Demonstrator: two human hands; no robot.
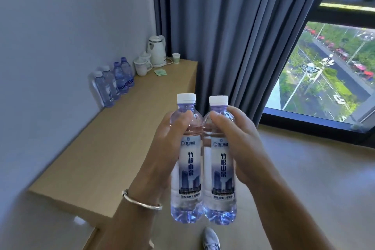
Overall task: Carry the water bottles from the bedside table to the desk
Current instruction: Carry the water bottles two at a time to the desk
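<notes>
Head view shows two water bottles, upright and touching in mid-air: the left bottle [186,160] wrapped by the left hand [162,148], the right bottle [220,162] by the right hand [241,146] (each grip closed round its own bottle). Beyond, the wooden surface [113,148] carries four more bottles [113,81], a kettle [157,50] and cups [142,64].

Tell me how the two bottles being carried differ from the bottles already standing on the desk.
The carried bottles are off any surface, one gripped in the left hand and one in the right hand; the desk bottles stand on the desk against the wall. The carried pair number two with matching labels; the desk group numbers four, two with blue caps. All are upright, clear and capped.
</notes>
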